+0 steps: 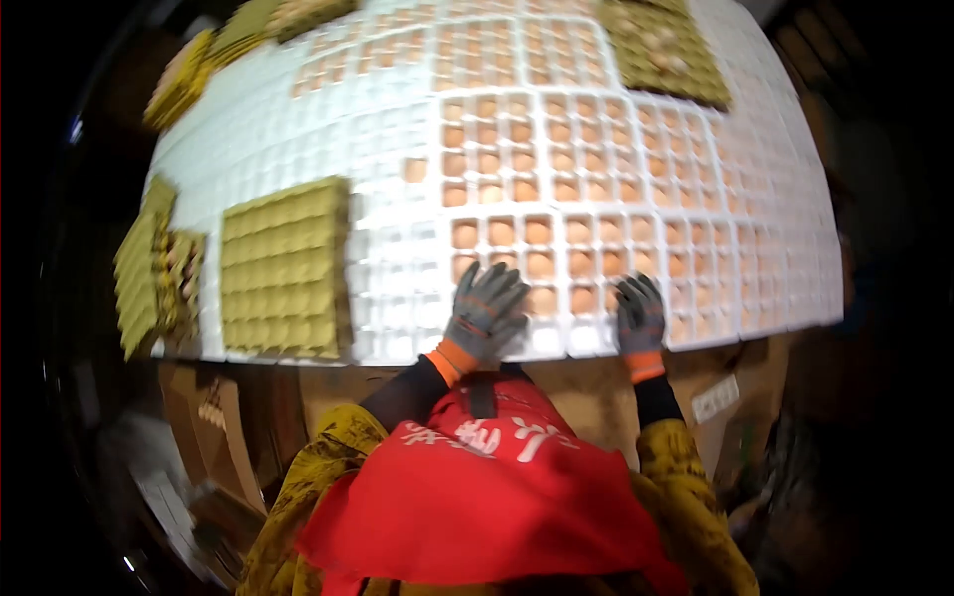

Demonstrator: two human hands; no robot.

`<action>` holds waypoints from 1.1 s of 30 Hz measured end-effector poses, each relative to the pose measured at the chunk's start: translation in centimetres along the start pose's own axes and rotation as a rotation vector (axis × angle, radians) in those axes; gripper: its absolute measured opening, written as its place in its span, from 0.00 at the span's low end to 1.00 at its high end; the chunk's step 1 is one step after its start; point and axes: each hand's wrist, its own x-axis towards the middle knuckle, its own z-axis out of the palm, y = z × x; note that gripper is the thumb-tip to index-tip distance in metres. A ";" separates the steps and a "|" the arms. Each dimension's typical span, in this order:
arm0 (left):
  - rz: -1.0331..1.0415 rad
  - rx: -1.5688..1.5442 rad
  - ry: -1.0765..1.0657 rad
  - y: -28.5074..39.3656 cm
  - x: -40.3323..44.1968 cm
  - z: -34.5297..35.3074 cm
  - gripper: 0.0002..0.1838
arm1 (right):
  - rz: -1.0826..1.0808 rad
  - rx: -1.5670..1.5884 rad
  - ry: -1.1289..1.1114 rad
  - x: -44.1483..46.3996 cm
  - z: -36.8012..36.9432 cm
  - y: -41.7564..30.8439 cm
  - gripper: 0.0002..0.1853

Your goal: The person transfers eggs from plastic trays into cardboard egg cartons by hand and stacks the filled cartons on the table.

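Note:
White trays with rows of square cells cover the table in front of me, and many cells hold brown eggs. My left hand, in a grey glove with an orange cuff, lies over the near-left cells of a filled tray. Its fingers are stretched forward and slightly apart, and it covers some cells. Over the near edge of the tray to its right rests my right hand, gloved alike, with fingers extended and a little bent. No egg shows in either hand, though the undersides are hidden.
A stack of yellow-green egg trays stands left of my hands. More tray stacks sit at the left edge, and another lies at the far right, with eggs on top. Cardboard boxes stand below the table's front edge.

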 end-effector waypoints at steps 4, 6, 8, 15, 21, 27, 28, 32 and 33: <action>-0.249 0.256 0.372 -2.5 -3.1 -11.7 0.33 | -0.062 -0.010 0.084 3.9 0.4 -8.8 0.20; -0.458 0.365 0.717 -7.6 -7.1 -17.1 0.37 | 0.171 0.468 -0.129 5.0 3.8 -13.1 0.23; -0.746 0.825 0.734 -14.5 -14.0 -22.7 0.45 | 0.242 0.715 -0.429 6.6 6.6 -19.9 0.23; -1.133 -0.227 0.411 -25.6 -25.6 -30.5 0.33 | 0.182 0.819 -0.805 5.1 19.3 -34.5 0.41; -0.607 -0.819 0.778 -18.7 -27.5 -40.6 0.30 | 0.133 0.861 -0.368 10.4 18.4 -44.5 0.34; -0.559 -0.120 1.336 -21.3 -35.0 -48.5 0.28 | -0.117 1.205 -0.300 25.7 28.5 -67.6 0.21; -0.642 -0.010 1.373 -21.2 -35.3 -48.3 0.27 | -0.159 1.252 -0.273 27.3 31.5 -69.6 0.19; -0.554 -0.246 1.606 -24.1 -35.6 -47.2 0.32 | -0.302 1.216 -0.412 32.0 39.9 -78.8 0.15; -0.497 -0.365 1.658 -24.7 -35.4 -46.8 0.33 | -0.301 1.253 -0.486 33.2 41.9 -80.3 0.15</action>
